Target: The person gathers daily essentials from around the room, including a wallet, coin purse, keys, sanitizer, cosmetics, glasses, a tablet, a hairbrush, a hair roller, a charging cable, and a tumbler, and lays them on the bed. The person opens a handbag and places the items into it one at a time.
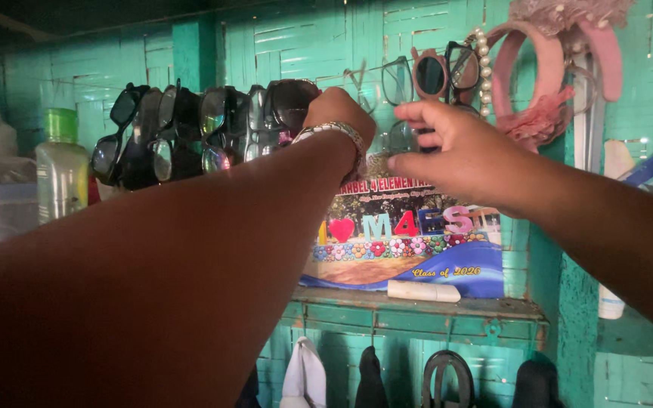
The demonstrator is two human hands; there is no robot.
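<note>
the teal woven wall (304,38) fills the whole view, with one teal shelf (417,306) running across its lower part. propped on that shelf against the wall is one large printed picture card (410,242) showing coloured block letters, a red heart and a band of flowers. a single row of dark sunglasses (190,128) hangs along the wall at the left; about six pairs overlap there, too crowded to count surely. two pink headbands (546,68) hang at the upper right, one plain and one with a fabric flower, with a string of pearl beads beside them. one clear plastic bottle with a green cap (62,170) stands at the far left. four dark and white items hang on hooks below the shelf; what they are cannot be told.

two bare arms reach up. the left hand (339,113), wearing one silver bracelet (334,132) at the wrist, is curled with its back to the camera at the right end of the sunglasses row, touching the last dark pair (290,102); whether its fingers are clamped on that pair cannot be told. the right hand (455,151) is just beside it, fingers (417,115) pinched together on a clear-lensed pair of glasses (400,136) hanging below three more pairs: one clear, one pink-framed, one black. one white tube (423,291) lies on the shelf in front of the card.
</note>
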